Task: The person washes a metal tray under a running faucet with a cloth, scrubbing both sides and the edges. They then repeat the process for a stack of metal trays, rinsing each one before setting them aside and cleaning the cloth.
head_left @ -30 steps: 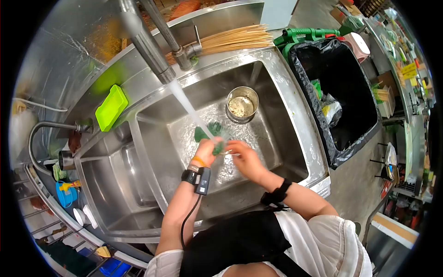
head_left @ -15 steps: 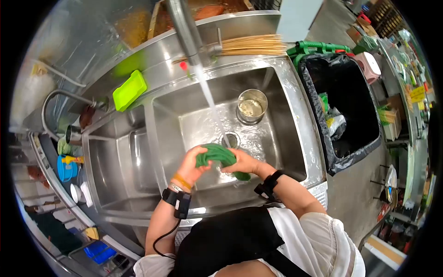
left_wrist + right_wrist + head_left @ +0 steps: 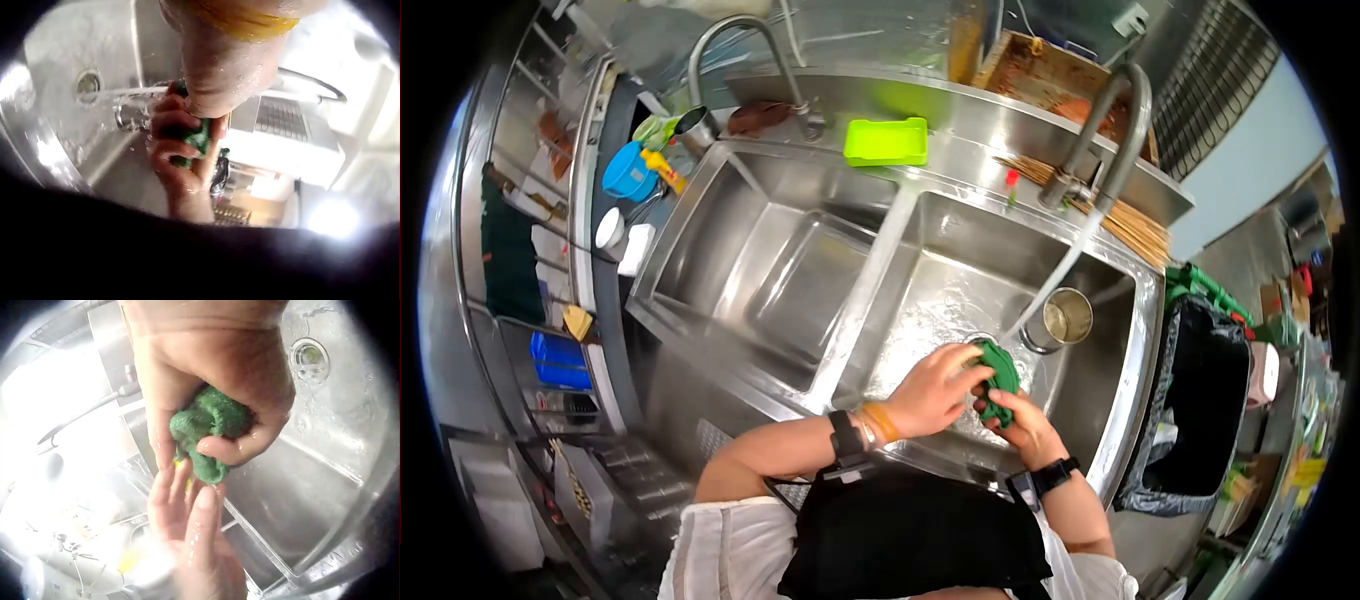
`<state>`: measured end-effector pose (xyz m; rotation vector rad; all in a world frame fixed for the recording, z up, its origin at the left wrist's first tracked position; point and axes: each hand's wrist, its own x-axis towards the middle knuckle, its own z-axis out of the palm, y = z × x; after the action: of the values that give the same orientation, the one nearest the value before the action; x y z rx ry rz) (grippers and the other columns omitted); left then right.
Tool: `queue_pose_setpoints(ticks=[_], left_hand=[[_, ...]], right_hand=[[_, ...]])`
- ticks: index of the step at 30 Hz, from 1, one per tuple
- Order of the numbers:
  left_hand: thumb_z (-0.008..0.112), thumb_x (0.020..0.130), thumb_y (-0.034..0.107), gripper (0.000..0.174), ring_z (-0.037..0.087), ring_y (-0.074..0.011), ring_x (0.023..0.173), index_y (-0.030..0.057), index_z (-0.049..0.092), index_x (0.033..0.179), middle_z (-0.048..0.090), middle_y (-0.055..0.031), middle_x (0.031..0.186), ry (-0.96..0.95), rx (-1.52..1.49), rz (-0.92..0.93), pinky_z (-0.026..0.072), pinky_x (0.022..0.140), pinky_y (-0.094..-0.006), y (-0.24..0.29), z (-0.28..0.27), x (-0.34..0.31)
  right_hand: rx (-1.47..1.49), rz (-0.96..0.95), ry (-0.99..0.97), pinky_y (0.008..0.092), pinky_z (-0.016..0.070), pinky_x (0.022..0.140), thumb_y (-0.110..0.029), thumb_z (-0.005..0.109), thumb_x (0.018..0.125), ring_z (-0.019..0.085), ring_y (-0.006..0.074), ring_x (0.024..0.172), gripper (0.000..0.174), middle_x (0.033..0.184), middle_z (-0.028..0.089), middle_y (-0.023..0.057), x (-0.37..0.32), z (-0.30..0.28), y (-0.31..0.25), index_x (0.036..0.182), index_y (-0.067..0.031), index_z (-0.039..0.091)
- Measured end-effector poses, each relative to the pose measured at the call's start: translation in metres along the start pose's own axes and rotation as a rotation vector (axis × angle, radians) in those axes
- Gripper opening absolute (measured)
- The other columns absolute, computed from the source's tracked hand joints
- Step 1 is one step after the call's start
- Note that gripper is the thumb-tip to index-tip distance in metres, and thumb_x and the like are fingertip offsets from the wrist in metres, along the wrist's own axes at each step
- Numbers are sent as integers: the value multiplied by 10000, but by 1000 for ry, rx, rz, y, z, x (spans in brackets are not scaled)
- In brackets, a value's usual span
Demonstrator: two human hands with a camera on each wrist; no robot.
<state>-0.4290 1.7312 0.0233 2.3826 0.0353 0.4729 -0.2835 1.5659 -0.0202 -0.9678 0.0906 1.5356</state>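
Both forearms are reached over the front rim of the right-hand sink basin point(image 3: 960, 250), and the hands are brought together low over its floor, close to the drain point(image 3: 309, 356). The right hand point(image 3: 1022, 428) is held palm towards the left hand point(image 3: 935, 392). A green cloth point(image 3: 1002, 372) is bunched into a wad between them.

The right hand's fingers point(image 3: 231, 449) are curled tightly round the wad, which is squeezed in the fist. The left hand's fingers point(image 3: 200, 512) are held nearly straight and close together. They are laid against the cloth where it comes out of the fist, without being wrapped round it.

In the right wrist view the wad's long axis is slanted across the right palm, and its free end points out towards the left fingers.

Water is run from the faucet point(image 3: 1115, 120) into the basin just beside the hands. A steel cup point(image 3: 1065, 320) is stood upright near the cloth, apart from it.
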Motion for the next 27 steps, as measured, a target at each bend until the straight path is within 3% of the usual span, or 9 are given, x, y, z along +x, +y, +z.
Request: queue_pose_setpoints(ticks=[3,5,8,11,12,16,19,23,27], left_hand=[[660,801,165,527,470,-432,1210,299,539,1297,380,-149,1455,-90,374,408,410,1004,-529,1,-17,15],[612,846,184,518,478,-433,1201,404,513,1305,363,-150,1471,-64,189,564,454,960,-513,-9,-17,24],[592,848,183,546,617,-354,959,319,459,1359,487,-191,1320,-189,117,728,557,644,-364,-5,-20,46],[558,854,198,441,640,-295,728,217,487,1288,550,-183,1211,-332,201,507,540,564,-350,-8,0,51],[542,849,195,287,645,-291,625,96,550,1118,628,-157,1018,-360,244,452,543,563,-376,-8,3,54],[585,803,183,201,685,-350,732,17,607,913,668,-169,745,-400,268,162,541,608,-453,-46,59,48],[649,736,195,258,686,-361,765,0,625,905,677,-182,779,-491,230,-108,539,651,-463,-67,80,35],[686,706,145,294,668,-390,847,59,637,984,685,-182,824,-498,36,-392,536,733,-462,-72,79,6],[681,713,152,279,655,-402,888,70,671,980,686,-203,905,-347,-304,-719,515,734,-454,-69,102,-15]], right_hand=[[-324,82,-71,198,416,513,-188,776,773,596,135,790,535,978,620,36,-24,30,-31,1238,-80,536],[-386,224,-233,180,384,473,-179,778,764,562,83,729,472,845,585,1,-28,36,-40,1171,-103,552],[-596,332,-369,216,385,450,-104,769,788,536,107,624,237,772,563,11,-22,36,-48,944,-77,592],[-465,407,-195,257,400,455,-71,741,779,549,137,607,193,748,576,29,-15,24,-41,908,-41,601],[-415,421,-109,267,406,462,-57,730,772,555,146,603,184,736,581,35,-11,25,-41,903,-30,605],[-947,193,133,287,476,557,-97,710,729,622,169,648,177,686,633,83,29,12,-27,861,1,646],[-1582,-179,23,343,523,632,-163,741,695,661,219,692,277,773,686,130,73,-23,-6,913,-8,671],[-2013,35,216,427,550,756,-315,699,719,685,364,859,349,913,711,184,73,21,-3,968,-69,703],[-2358,-125,-91,439,561,675,-280,595,786,702,339,783,247,838,711,158,70,35,-18,912,-84,679]])
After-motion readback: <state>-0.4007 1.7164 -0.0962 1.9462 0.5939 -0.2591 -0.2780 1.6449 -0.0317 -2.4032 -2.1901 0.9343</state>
